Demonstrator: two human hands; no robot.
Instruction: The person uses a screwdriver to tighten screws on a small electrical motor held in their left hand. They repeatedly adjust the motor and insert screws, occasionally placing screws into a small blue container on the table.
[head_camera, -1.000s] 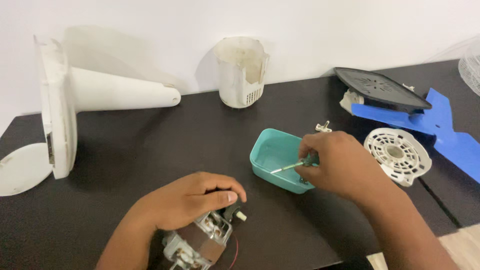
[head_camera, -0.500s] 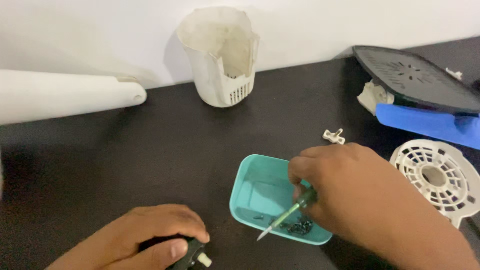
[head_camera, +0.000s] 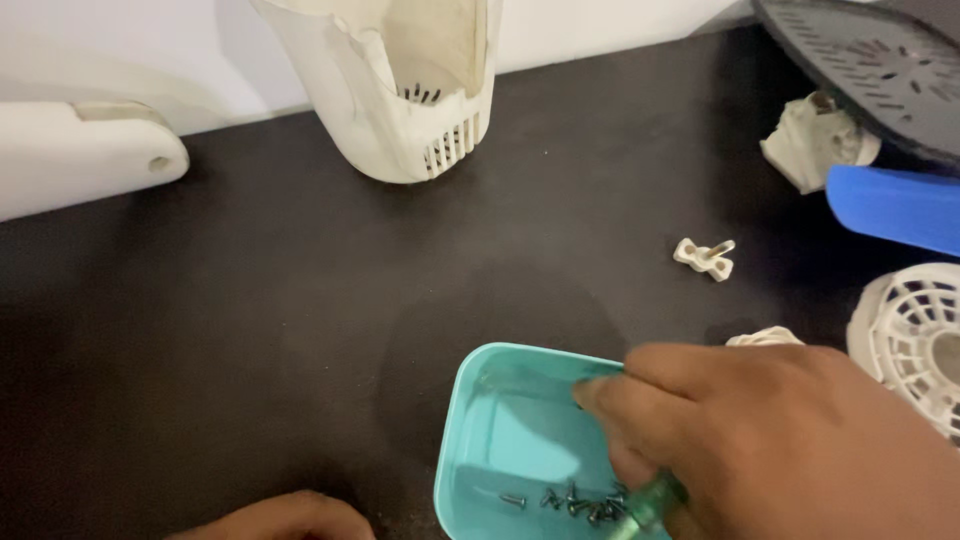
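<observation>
My right hand (head_camera: 770, 440) reaches over a teal tray (head_camera: 478, 440) at the lower middle and is closed around a green-handled screwdriver (head_camera: 645, 505). Several small dark screws (head_camera: 570, 497) lie at the bottom of the tray, right by the tool's handle. Only the top of my left hand (head_camera: 285, 517) shows at the bottom edge; what it holds is out of sight.
On the black table (head_camera: 250, 300) stand a white slotted housing (head_camera: 400, 90) at the back, a white cone-shaped part (head_camera: 85, 155) at the left, a small white clip (head_camera: 705, 257), a white vented disc (head_camera: 915, 335), a blue blade (head_camera: 890, 205) and a black grille (head_camera: 870, 65) at right.
The view has moved in closer to the tray. My right hand has shifted lower over the tray with the screwdriver. My left hand and the motor it held have slid out of view.
</observation>
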